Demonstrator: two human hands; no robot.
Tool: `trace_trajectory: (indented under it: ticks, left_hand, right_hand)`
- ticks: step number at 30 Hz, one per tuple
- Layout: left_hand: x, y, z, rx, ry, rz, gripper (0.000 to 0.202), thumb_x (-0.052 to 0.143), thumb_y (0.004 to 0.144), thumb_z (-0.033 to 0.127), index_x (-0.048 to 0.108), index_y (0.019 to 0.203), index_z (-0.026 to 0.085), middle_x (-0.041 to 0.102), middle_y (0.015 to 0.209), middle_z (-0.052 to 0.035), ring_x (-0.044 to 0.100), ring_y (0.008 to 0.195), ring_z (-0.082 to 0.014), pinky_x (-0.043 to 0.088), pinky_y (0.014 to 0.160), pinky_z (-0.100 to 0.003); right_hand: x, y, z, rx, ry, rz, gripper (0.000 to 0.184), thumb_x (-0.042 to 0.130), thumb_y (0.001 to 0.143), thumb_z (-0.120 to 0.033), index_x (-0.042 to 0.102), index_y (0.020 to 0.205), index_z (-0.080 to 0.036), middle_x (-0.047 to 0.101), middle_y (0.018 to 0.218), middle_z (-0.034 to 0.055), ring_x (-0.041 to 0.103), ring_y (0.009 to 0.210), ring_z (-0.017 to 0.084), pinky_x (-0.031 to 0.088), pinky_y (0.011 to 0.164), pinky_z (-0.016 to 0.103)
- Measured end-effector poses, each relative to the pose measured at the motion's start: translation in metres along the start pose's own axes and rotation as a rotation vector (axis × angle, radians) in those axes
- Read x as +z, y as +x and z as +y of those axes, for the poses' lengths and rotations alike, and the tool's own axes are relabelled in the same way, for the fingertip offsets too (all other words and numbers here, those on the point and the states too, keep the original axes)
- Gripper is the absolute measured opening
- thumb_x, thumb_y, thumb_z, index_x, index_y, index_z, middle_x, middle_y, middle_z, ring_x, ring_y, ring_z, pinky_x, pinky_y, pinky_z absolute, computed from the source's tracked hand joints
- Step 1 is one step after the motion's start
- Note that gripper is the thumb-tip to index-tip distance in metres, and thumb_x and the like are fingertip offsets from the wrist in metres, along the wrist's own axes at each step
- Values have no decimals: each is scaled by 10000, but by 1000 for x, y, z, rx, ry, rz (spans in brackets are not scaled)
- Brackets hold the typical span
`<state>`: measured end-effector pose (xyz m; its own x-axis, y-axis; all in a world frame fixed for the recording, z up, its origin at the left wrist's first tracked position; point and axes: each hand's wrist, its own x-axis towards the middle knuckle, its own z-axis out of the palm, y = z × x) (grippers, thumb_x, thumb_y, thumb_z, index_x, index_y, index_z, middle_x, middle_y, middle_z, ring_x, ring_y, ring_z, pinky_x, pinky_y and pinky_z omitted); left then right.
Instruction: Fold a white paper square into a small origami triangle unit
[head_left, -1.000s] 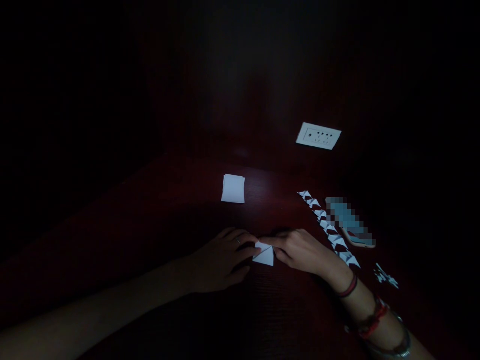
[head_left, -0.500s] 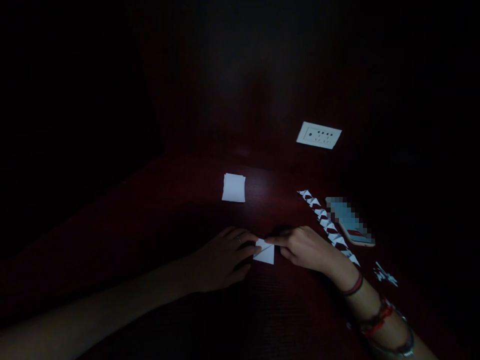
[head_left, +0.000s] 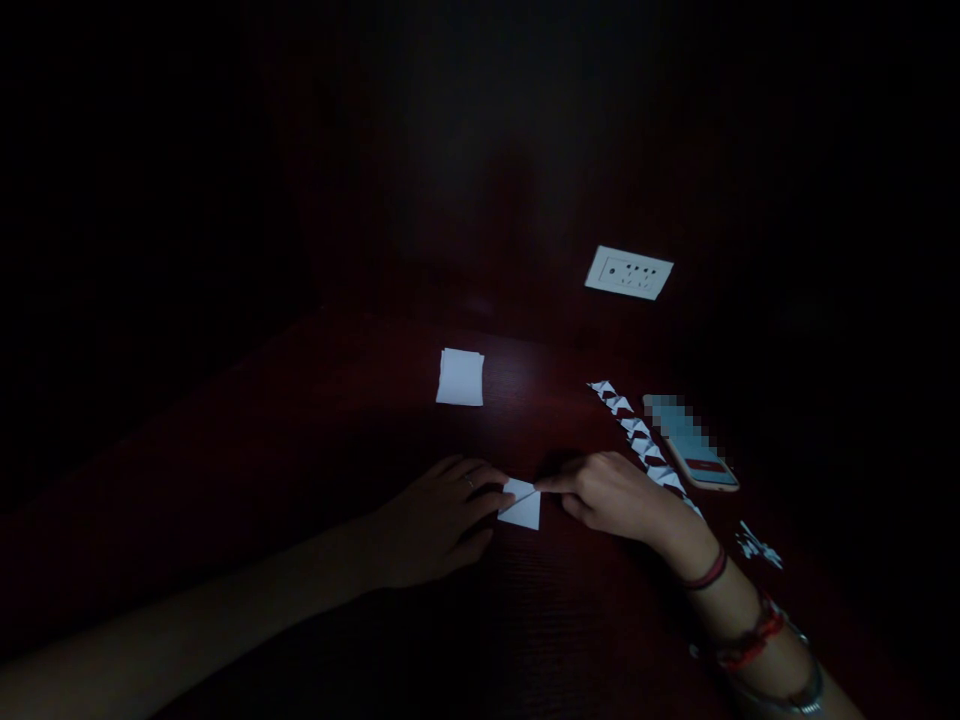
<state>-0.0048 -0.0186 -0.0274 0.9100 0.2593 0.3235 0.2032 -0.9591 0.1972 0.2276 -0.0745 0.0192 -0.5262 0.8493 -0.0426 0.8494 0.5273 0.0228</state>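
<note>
A small white paper square (head_left: 524,514) lies on the dark red table, with a diagonal line across it from lower left to upper right. My left hand (head_left: 435,525) rests at its left side, fingers stretched out and apart, two fingertips on the paper's left edge. A ring shows on one finger. From the other side, my right hand (head_left: 607,495) reaches in with its index finger extended, the tip at the paper's upper right corner. Its thumb stands apart below and the other fingers are curled and partly hidden. Neither hand grips anything.
A stack of white paper squares (head_left: 460,378) lies farther back. On the right are a row of folded white paper pieces (head_left: 637,440), a phone (head_left: 690,440) with a blurred screen and a pile of thin white strips (head_left: 758,546). A socket plate (head_left: 628,273) is on the wall.
My right index fingertip has slid outward over the paper to its upper right corner. My left hand stays on the left edge. The whole view has shifted slightly.
</note>
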Motion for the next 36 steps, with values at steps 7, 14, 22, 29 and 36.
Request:
trace_trajectory:
  ticks: [7,14,22,29,36]
  left_hand:
    - [0,0,0,-9,20,-23,358,438,837,235,420,1194,214,433,1200,-61,382,1088,-238,301,928,-415]
    - [-1,0,1,7,18,5,339,425,847,252,426,1184,215,446,1185,-61,394,1072,-229,302,928,-408]
    - [-1,1,2,-11,7,-16,352,440,833,230,426,1184,215,438,1188,-63,390,1076,-239,308,926,-421]
    - [-1,1,1,-19,29,-54,387,450,831,229,404,1215,214,421,1213,-61,359,1105,-242,278,949,-427]
    - [3,0,0,-22,51,-56,389,439,838,236,396,1224,211,401,1254,-60,347,1134,-243,255,967,-429]
  right_hand:
    - [0,0,1,-5,83,-2,382,418,766,-121,588,1071,-275,647,935,18,582,800,140,394,659,239]
    - [3,3,4,-27,201,24,361,421,780,-111,582,1073,-247,634,948,20,571,851,135,400,720,239]
    - [10,7,9,-60,250,62,239,471,814,-170,630,984,-223,582,802,8,527,684,96,370,623,203]
    - [11,8,8,-70,287,91,191,472,791,-125,649,827,-184,564,757,-6,511,660,83,353,604,198]
    - [12,6,9,-61,278,107,172,484,804,-173,639,877,-188,558,769,2,508,659,89,356,602,200]
